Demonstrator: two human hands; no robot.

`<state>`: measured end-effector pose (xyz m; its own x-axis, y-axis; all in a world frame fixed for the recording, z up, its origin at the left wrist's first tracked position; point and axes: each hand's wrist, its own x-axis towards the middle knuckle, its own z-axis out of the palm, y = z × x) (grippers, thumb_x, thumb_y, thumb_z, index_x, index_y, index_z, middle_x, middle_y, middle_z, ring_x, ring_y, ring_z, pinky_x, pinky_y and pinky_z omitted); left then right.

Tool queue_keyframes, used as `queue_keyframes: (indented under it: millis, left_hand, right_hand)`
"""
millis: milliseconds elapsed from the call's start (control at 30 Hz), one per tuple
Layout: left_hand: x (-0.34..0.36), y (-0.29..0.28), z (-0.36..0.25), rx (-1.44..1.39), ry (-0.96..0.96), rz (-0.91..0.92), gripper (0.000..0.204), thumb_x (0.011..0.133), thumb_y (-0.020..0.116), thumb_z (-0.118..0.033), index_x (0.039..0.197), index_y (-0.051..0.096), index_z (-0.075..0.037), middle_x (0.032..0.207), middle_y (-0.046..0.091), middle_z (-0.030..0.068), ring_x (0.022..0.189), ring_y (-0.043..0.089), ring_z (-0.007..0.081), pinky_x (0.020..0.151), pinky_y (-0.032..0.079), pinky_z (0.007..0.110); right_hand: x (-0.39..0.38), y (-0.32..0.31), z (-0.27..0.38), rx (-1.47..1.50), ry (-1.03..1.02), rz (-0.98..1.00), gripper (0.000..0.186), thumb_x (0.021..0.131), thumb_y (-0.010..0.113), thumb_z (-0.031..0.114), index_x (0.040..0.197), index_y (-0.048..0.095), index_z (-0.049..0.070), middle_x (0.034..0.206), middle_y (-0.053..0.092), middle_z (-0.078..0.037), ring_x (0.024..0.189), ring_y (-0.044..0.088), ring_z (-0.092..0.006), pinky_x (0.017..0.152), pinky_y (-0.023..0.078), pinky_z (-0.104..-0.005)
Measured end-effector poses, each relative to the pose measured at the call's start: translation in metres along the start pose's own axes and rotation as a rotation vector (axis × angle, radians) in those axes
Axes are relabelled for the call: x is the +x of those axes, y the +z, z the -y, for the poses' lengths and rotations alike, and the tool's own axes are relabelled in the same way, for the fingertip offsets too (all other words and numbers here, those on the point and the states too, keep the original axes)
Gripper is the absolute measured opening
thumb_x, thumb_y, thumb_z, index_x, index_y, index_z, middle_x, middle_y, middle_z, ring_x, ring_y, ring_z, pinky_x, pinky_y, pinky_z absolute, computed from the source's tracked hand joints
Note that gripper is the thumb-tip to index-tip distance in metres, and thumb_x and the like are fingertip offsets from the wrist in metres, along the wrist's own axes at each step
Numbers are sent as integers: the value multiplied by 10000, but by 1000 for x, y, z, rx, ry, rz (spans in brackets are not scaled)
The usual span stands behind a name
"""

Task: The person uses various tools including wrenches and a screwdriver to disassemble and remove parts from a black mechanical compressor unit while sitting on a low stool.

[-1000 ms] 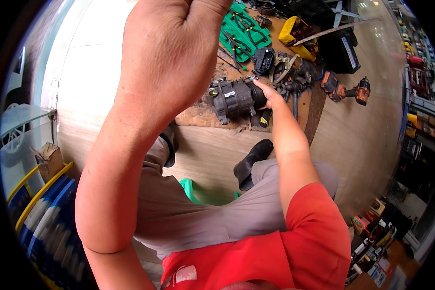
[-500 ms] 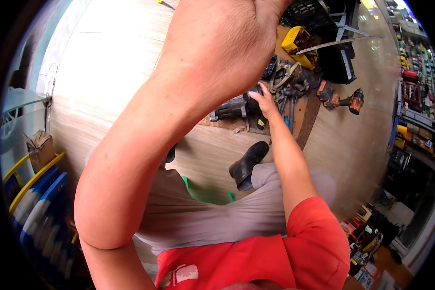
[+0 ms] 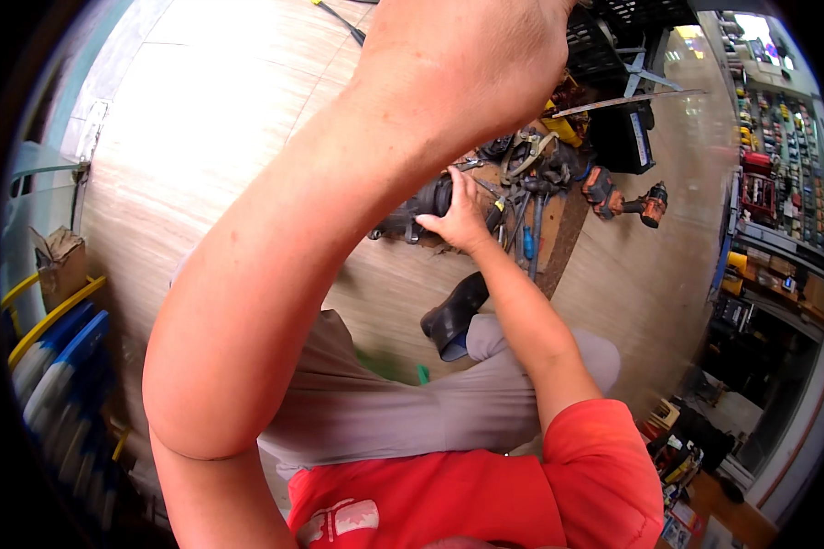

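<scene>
My left arm crosses the picture close up, and the back of my left hand (image 3: 476,55) is at the top edge, raised above the floor. Its fingers are out of the picture, so what it holds, if anything, does not show. Farther down, my right hand (image 3: 460,220) is against the end of a dark, ribbed, motor-like machine part (image 3: 405,220). Thumb and fingers are spread around its rounded end. My left forearm hides much of this part. Beside my right hand lie several hand tools, among them a blue-handled screwdriver (image 3: 527,242).
An orange and black cordless drill (image 3: 624,197) lies to the right of a brown board (image 3: 563,242). Behind are a yellow container (image 3: 566,128) and a black box (image 3: 621,137). A black boot (image 3: 453,316) is near my legs. Stocked shelves (image 3: 778,156) line the right.
My right hand has shifted left and nearer on the machine part. My left hand has moved slightly right at the top. The whole view has turned a little.
</scene>
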<state>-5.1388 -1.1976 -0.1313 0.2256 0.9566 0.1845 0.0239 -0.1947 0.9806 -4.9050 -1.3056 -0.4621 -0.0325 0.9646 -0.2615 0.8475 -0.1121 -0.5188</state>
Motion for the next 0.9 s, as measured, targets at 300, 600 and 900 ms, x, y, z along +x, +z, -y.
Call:
queue_keyframes:
  millis: [300, 600, 900]
  left_hand:
    - [2, 4, 10, -198, 78, -163, 376, 1055, 457, -279, 1145, 627, 44, 1011, 717, 192, 968, 687, 307, 893, 502, 386]
    - [3, -6, 2, 232, 32, -261, 409, 1033, 477, -314, 1101, 639, 55, 985, 692, 274, 945, 678, 409, 854, 512, 447]
    - [23, -9, 19, 223, 112, -258, 393, 1030, 486, -283, 1098, 665, 59, 882, 718, 215, 808, 708, 329, 758, 535, 403]
  right_hand:
    - [-3, 11, 82, -229, 21, 168, 1193, 595, 898, 353, 1537, 205, 116, 1477, 276, -259, 1311, 355, -494, 1097, 376, -547]
    - [26, -2, 92, -239, 136, 82, 1097, 602, 882, 348, 1488, 282, 107, 1441, 332, -279, 1268, 406, -494, 1082, 389, -528]
    - [-3, -1, 61, -331, 183, -63, 1065, 601, 892, 321, 1471, 312, 117, 1454, 309, -264, 1295, 369, -485, 1093, 362, -527]
